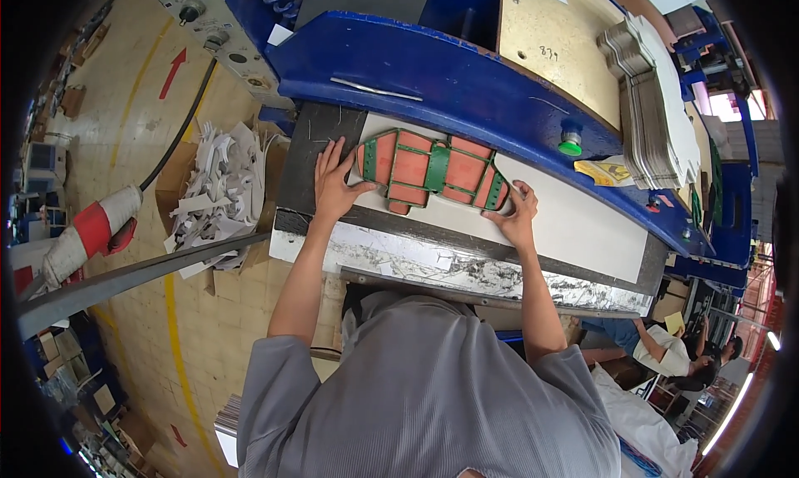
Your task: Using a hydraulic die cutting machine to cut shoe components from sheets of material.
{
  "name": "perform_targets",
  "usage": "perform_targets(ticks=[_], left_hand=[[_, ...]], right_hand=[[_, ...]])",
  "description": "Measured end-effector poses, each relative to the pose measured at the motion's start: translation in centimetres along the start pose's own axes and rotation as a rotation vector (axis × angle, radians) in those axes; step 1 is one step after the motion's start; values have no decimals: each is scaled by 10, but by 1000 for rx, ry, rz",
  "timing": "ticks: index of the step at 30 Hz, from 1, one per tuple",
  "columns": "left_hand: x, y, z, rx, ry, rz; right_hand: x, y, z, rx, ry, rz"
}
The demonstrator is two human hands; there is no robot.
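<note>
A cutting die (435, 168) with a green metal frame and salmon-pink foam panels lies on a white sheet (574, 228) on the press's dark bed. My left hand (335, 185) is at its left end, the thumb and index finger against its edge and the other fingers spread over the dark bed. Around the right end, the thumb and fingers of my right hand (516, 214) grip the corner of the die. Whether the die rests fully flat cannot be told.
A blue press beam (466, 78) spans behind the die, with a green button (570, 142) on it. Stacked sheets (653, 103) stand on a board at right. Paper scraps (220, 186) fill a box at left, near a grey bar (141, 282). Another person (666, 345) is at far right.
</note>
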State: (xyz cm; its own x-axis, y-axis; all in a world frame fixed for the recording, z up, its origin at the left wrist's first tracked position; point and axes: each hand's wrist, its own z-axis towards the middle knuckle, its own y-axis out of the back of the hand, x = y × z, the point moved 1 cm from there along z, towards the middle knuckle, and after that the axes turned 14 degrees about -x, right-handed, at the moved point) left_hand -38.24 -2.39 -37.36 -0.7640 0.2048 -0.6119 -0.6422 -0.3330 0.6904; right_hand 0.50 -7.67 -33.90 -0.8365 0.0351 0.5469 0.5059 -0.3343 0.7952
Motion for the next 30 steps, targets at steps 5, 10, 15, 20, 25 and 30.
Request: perform_targets(ticks=[5,10,15,20,25,30], left_hand=[[0,-2,3,8,-21,13],[1,-1,-1,5,-15,7],[-1,0,0,20,2,2],[-5,-1,4,17,-8,-9],[-4,-1,4,29,-37,-11],[0,7,1,13,-66,2]], right_hand=[[-1,1,1,2,-10,-2],[-4,-1,-2,-12,1,0],[-4,-3,-2,0,-9,2],[-6,-2,2,1,-26,-12],[-2,4,3,5,-30,-24],[7,5,-7,-34,-86,33]])
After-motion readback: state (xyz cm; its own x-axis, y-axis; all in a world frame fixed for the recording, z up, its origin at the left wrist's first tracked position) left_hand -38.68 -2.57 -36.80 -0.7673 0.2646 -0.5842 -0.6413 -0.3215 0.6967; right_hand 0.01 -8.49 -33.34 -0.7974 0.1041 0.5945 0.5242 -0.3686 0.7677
